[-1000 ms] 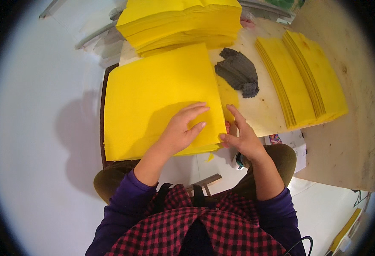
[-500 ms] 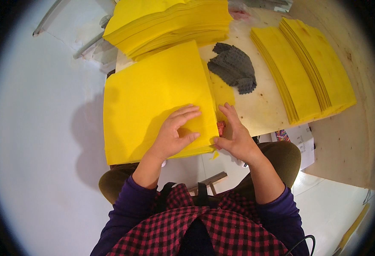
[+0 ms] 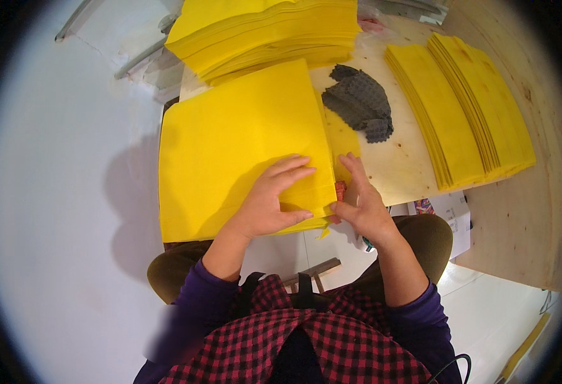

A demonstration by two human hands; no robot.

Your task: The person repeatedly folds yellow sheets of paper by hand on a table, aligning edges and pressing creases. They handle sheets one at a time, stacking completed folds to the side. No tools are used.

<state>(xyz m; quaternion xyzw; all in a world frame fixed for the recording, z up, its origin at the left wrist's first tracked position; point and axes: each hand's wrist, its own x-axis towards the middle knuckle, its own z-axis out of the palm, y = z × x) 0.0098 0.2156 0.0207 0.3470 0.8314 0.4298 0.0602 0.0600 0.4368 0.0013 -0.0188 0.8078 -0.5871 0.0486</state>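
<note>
A stack of yellow felt-like sheets (image 3: 230, 141) lies in front of me, reaching over the table's near edge. My left hand (image 3: 276, 195) rests on the top sheet near its lower right corner, fingers spread and thumb stretched out. Beside the stack's right edge is my right hand (image 3: 364, 206), fingers apart, its thumb tip touching the sheet edge near the corner. Between that edge and my right fingers a small red patterned thing (image 3: 340, 189) shows in part. Some yellow material (image 3: 343, 137) lies on the table right of the stack.
A taller yellow stack (image 3: 274, 38) stands at the back left. A crumpled dark grey cloth (image 3: 360, 105) lies mid-table. Folded yellow pieces (image 3: 470, 115) sit at the right on the wooden table (image 3: 386, 169), beside a wooden panel (image 3: 518, 217). My knees are under the near edge.
Both hands have shifted slightly right in the picture, and so have the table and stacks. The hands keep nearly the same pose at the corner of the sheets.
</note>
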